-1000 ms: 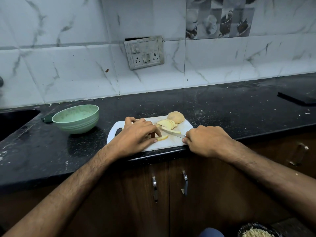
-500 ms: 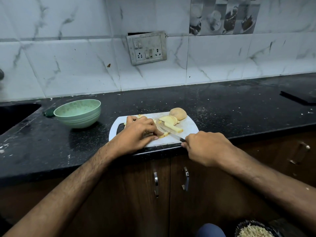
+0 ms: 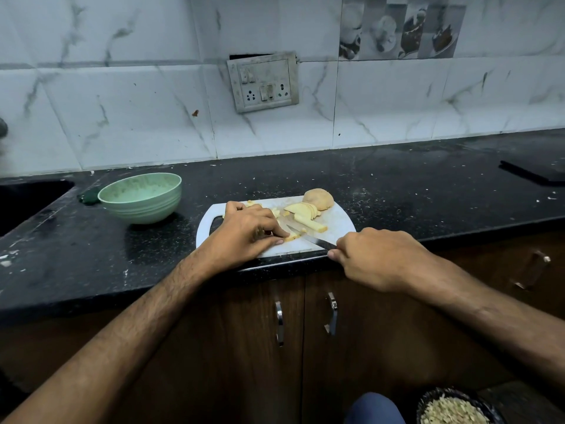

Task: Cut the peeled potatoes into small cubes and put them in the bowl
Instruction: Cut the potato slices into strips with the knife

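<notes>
A white cutting board (image 3: 339, 221) lies at the counter's front edge. On it are a whole peeled potato (image 3: 318, 198), a fan of potato slices (image 3: 301, 209) and a cut strip (image 3: 310, 222). My left hand (image 3: 244, 232) holds a small potato strip (image 3: 292, 236) down on the board with curled fingers. My right hand (image 3: 377, 258) grips the handle of a knife (image 3: 308, 238), whose blade rests across that strip beside my left fingertips. A pale green bowl (image 3: 142, 197) stands to the left of the board.
A black sink (image 3: 27, 200) is sunk into the counter at far left. A dark flat object (image 3: 532, 174) lies at the far right. Below the counter are wooden cabinet doors with metal handles (image 3: 331, 313). A dark bowl of pale pieces (image 3: 452, 408) sits low at bottom right.
The knife and my right hand have drawn back toward the counter edge, the blade now crossing the small strip. My left hand stays on the strip.
</notes>
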A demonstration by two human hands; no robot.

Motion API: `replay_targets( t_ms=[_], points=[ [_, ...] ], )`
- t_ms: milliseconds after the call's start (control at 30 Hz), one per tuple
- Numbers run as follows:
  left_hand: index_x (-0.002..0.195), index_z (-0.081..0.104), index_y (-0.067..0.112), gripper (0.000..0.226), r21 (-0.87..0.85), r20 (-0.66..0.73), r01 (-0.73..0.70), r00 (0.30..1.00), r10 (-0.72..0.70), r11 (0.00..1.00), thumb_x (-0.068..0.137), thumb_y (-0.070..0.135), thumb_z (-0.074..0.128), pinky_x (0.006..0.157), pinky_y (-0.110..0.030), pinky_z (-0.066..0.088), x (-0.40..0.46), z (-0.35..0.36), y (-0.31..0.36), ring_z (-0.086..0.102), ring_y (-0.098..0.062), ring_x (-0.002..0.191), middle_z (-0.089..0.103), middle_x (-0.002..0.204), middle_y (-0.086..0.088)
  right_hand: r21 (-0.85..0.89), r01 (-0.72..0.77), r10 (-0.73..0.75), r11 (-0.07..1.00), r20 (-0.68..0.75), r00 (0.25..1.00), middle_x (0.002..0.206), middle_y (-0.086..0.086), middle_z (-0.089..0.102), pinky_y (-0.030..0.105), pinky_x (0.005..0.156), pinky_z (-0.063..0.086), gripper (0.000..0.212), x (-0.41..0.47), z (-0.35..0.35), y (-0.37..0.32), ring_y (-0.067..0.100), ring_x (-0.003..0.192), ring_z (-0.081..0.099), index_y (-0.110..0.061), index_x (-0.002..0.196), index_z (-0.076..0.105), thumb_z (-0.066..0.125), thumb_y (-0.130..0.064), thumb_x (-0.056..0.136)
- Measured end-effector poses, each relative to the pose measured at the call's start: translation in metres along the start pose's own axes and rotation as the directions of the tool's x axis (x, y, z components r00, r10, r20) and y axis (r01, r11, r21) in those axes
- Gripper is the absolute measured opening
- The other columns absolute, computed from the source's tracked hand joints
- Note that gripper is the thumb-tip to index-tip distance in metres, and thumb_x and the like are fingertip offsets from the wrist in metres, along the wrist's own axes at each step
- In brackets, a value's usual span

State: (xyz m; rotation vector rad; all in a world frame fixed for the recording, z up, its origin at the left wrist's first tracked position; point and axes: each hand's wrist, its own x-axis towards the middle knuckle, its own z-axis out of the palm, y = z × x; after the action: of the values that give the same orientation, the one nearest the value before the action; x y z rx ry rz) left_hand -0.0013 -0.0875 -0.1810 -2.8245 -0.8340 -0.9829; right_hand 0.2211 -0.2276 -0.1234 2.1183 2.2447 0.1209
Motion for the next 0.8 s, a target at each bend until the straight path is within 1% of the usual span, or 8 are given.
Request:
replay_targets(
  t_ms=[100,167,300,400,500,600,667,800],
  points=[
    [0.096,0.077,0.035,0.006,0.022,0.009,-0.007,1.0,0.007,1.0,0.091,0.034,0.074,0.085,-0.036,0.02,0.001,0.0,0.0,0.057,0.0,0.096,0.066,0.091,0.018,0.017,-0.012,0.012,1.0,0.019,1.0,0.113,0.007,0.062,0.038,0.075,0.038,0.031,0.0,0.002,-0.005,0.029,0.097,0.058,-0.024,0.096,0.047,0.029,-0.047,0.104],
    [0.096,0.077,0.035,0.006,0.038,0.018,-0.016,1.0,0.015,0.999,0.09,0.033,0.075,0.085,-0.035,0.019,0.002,0.0,0.0,0.058,-0.002,0.096,0.066,0.091,0.018,0.01,-0.005,0.005,1.0,-0.011,1.0,0.112,0.006,0.062,0.038,0.074,0.037,0.031,0.002,0.007,-0.012,0.027,0.093,0.056,-0.023,0.1,0.05,0.028,-0.045,0.104],
    [0.095,0.077,0.036,0.007,0.051,0.006,-0.004,1.0,0.003,0.999,0.089,0.035,0.075,0.082,-0.036,0.02,0.001,-0.001,0.003,0.058,-0.002,0.095,0.067,0.091,0.018,0.005,0.002,-0.001,1.0,-0.088,0.996,0.113,0.006,0.063,0.038,0.073,0.036,0.039,0.009,0.018,-0.021,0.028,0.101,0.06,-0.019,0.113,0.055,0.025,-0.042,0.105],
    [0.092,0.076,0.036,0.006,0.031,-0.049,0.047,0.998,-0.045,0.998,0.086,0.036,0.078,0.083,-0.035,0.021,-0.002,0.001,0.006,0.059,-0.003,0.091,0.068,0.087,0.018,0.029,-0.03,0.032,0.999,-0.074,0.997,0.114,0.007,0.063,0.038,0.073,0.037,0.039,0.011,0.011,-0.015,0.029,0.102,0.059,-0.021,0.112,0.056,0.026,-0.045,0.105],
    [0.088,0.076,0.033,0.006,0.028,-0.092,0.058,0.994,-0.055,0.998,0.084,0.034,0.081,0.085,-0.032,0.02,-0.005,0.003,0.006,0.059,-0.003,0.087,0.07,0.084,0.019,0.03,-0.031,0.033,0.999,-0.063,0.997,0.112,0.007,0.062,0.038,0.073,0.036,0.036,0.004,0.001,-0.008,0.031,0.102,0.059,-0.023,0.101,0.053,0.026,-0.047,0.104],
    [0.087,0.076,0.032,0.006,0.034,-0.094,0.054,0.994,-0.051,0.998,0.084,0.033,0.081,0.086,-0.033,0.021,-0.005,0.002,0.007,0.059,-0.005,0.086,0.069,0.083,0.019,0.023,-0.013,0.014,1.0,-0.018,1.0,0.11,0.006,0.062,0.038,0.073,0.037,0.031,-0.003,0.0,-0.01,0.029,0.093,0.057,-0.025,0.093,0.045,0.028,-0.049,0.104],
    [0.087,0.075,0.033,0.006,0.028,-0.088,0.046,0.995,-0.043,0.999,0.084,0.032,0.081,0.085,-0.035,0.023,-0.005,0.002,0.009,0.058,-0.005,0.087,0.068,0.083,0.019,0.039,-0.017,0.017,0.999,0.007,1.0,0.11,0.006,0.062,0.038,0.072,0.036,0.031,-0.004,0.003,-0.014,0.026,0.086,0.051,-0.024,0.093,0.045,0.028,-0.048,0.104],
    [0.088,0.076,0.032,0.008,0.038,-0.07,0.028,0.997,-0.025,0.999,0.084,0.03,0.082,0.083,-0.034,0.021,-0.002,0.0,0.01,0.058,-0.004,0.087,0.066,0.083,0.02,0.066,-0.032,0.032,0.997,0.001,1.0,0.113,0.007,0.062,0.038,0.074,0.036,0.036,0.004,0.011,-0.021,0.028,0.097,0.058,-0.021,0.105,0.053,0.028,-0.046,0.104]
  ],
)
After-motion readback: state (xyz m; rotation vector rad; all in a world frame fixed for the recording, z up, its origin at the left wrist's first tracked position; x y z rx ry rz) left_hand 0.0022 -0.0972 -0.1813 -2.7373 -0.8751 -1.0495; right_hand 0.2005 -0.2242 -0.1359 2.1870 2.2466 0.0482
